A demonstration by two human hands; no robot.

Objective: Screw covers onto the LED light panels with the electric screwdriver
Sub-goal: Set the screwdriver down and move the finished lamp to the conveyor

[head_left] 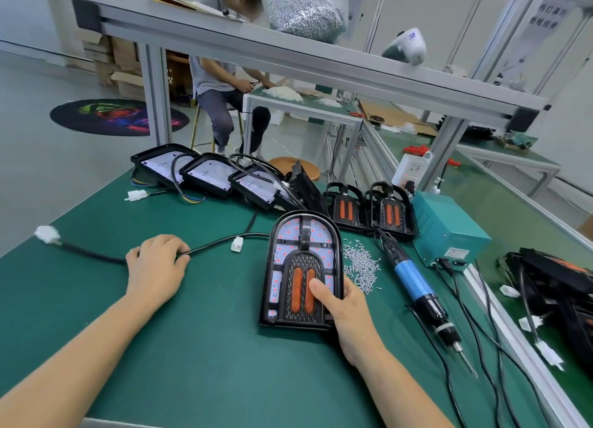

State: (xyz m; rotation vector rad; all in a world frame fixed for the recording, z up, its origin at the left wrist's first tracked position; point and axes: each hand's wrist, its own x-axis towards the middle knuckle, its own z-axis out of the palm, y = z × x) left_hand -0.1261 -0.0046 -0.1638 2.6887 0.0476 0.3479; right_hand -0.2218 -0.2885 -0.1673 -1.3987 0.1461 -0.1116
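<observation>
An arched black LED light panel with a black cover and two orange strips lies on the green mat. My right hand grips its lower right corner, thumb pressed on the orange strip. My left hand is closed on the panel's black cable, left of the panel. The blue and black electric screwdriver lies on the mat to the right, untouched. A heap of small silver screws sits between panel and screwdriver.
Three uncovered panels lie in a row at the back, two covered ones beside a teal power supply. More panels and cables lie far right. A person sits at another bench behind the aluminium frame.
</observation>
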